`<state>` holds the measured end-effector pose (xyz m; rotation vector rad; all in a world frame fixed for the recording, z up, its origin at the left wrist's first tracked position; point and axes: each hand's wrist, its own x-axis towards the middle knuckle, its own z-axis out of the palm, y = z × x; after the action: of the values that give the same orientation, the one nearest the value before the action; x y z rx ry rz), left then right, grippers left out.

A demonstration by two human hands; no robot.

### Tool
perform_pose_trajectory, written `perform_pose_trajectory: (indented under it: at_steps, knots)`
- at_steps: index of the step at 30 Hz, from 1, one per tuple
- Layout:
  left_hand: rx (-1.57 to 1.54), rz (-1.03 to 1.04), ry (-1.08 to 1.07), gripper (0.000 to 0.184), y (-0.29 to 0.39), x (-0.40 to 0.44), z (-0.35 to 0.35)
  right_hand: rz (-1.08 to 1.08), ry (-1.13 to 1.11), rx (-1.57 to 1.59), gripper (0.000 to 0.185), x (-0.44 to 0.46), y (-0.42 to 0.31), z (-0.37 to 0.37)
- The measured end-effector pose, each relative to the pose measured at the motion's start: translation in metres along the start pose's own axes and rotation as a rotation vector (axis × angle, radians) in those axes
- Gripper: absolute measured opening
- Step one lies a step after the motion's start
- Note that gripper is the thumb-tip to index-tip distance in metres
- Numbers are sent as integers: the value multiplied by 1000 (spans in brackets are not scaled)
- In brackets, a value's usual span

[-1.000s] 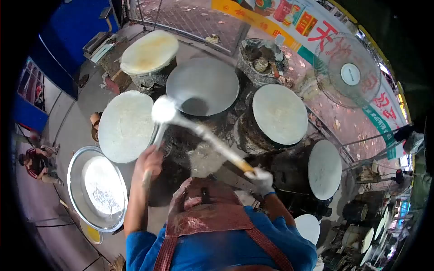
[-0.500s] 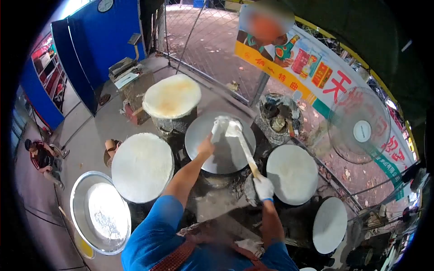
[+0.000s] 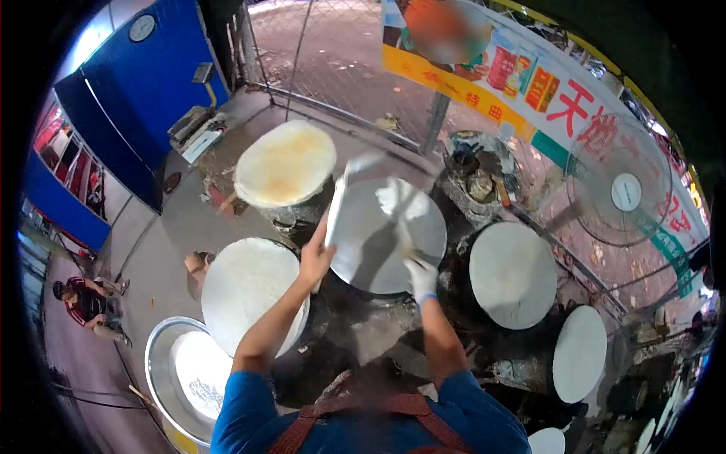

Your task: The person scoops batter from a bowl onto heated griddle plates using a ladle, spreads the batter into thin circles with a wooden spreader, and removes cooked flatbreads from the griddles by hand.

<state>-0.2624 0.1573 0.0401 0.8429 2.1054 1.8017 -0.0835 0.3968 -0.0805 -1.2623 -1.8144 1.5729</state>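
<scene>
While the white paste [image 3: 401, 198] lies on the far part of the round griddle [image 3: 370, 261], a blurred paddle [image 3: 406, 236] reaches to it from the gloved right hand [image 3: 421, 278]. The paste is ahead of that hand's fingers and slightly to their left; the paddle's long axis runs forward along the same line, so the right hand is the nearer one. Its fingers look curled round the handle, though blur hides their exact grip. The bare left hand [image 3: 315, 261], at the griddle's left side, has its fingers closed on a long pale tool [image 3: 338, 200] that points forward, its far end smeared by motion. Around the griddle stand a browned round sheet [image 3: 286, 163], behind left, a pale disc [image 3: 246, 291] at left and another disc [image 3: 514, 274] at right. Farther left is a metal basin [image 3: 154, 363]; beyond it sits a person [image 3: 85, 304].
</scene>
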Motion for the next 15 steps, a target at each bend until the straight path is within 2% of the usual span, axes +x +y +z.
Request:
perform_pose_trajectory:
  at_steps: [2, 3, 5, 7, 8, 9, 13, 14, 15]
  knots:
    - [5, -202, -92, 68, -30, -58, -18, -82, -27, -465, 41, -15, -69, -7]
    - [64, -280, -105, 68, -39, -90, -28, -112, -61, -690, 42, -25, -76, -2]
    - [199, -368, -113, 68, -52, -143, -48, -244, -28, -497, 37, -10, -42, -41]
    - [166, -355, -29, 69, -47, -175, -57, 24, -75, 367, 32, -9, 4, -22]
    - [209, -340, -9, 69, -59, -185, -60, 86, -4, 439, 27, -15, 18, 9]
    - [251, -325, 15, 70, -71, -193, -62, 199, 2, 387, 30, -56, -35, 31]
    - [315, -258, -23, 72, -71, -193, -69, -129, -137, -119, 35, -60, -60, 13]
    - [377, -274, -33, 74, -68, -194, -72, -53, -94, 105, 32, -40, -32, -5]
    - [416, -254, -24, 74, -71, -192, -70, -65, -141, 362, 29, -31, -27, -24]
